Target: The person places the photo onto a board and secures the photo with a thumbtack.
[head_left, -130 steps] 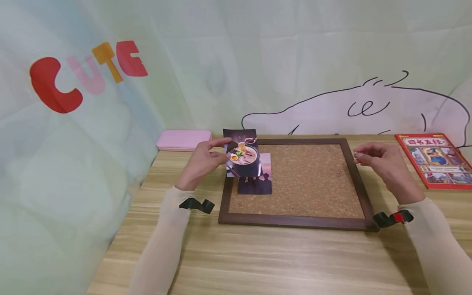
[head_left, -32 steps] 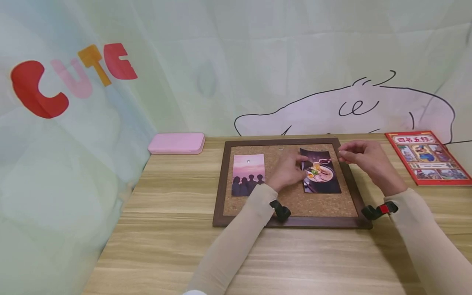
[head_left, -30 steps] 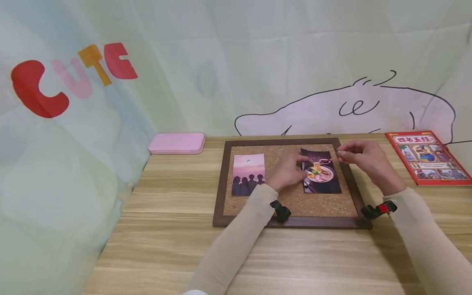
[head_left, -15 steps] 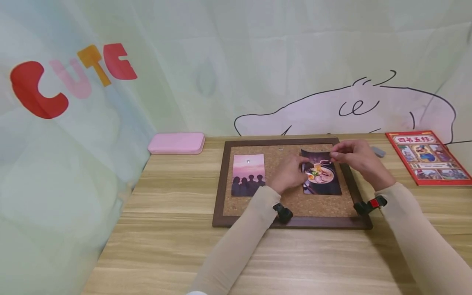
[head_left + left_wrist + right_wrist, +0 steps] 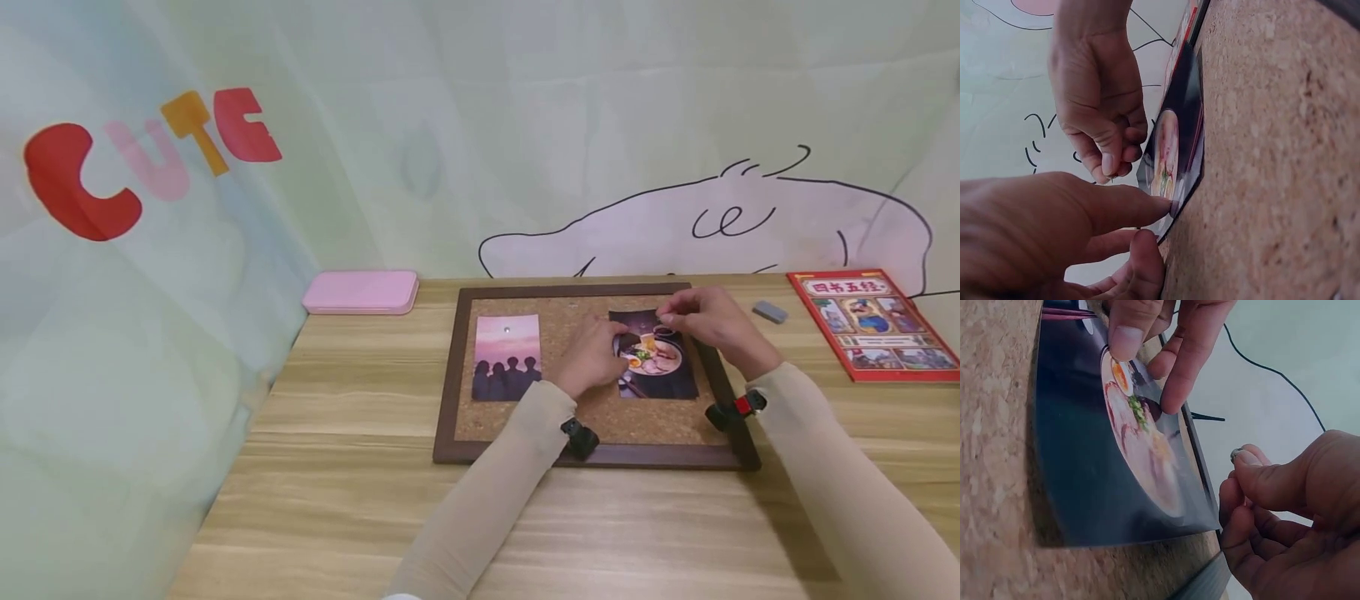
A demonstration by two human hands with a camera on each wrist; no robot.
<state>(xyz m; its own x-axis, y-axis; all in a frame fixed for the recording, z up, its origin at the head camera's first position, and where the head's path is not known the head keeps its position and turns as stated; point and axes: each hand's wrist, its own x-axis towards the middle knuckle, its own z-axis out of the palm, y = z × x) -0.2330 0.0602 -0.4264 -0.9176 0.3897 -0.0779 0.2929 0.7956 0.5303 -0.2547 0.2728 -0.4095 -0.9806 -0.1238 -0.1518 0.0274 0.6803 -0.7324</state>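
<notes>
My left hand holds a ramen photo by its left edge, thumb and index fingertip on its face. The print lies over the right part of a brown-framed corkboard; seen from the right wrist, its near edge stands slightly off the cork. Pinched between my right thumb and index finger is a small silvery thumbtack. That right hand hovers at the photo's upper edge, the tack's tip pointing down toward it in the left wrist view. A sunset photo hangs on the board's left part, a silver tack near its top.
Behind and left of the board rests a pink case. To the right, a small grey block sits beside a red book. A printed curtain rises along the table's back and left edges.
The ramen photo has travelled from over the sunset photo to the board's right part. My right hand has moved left with the tack, over the photo's top, uncovering the grey block.
</notes>
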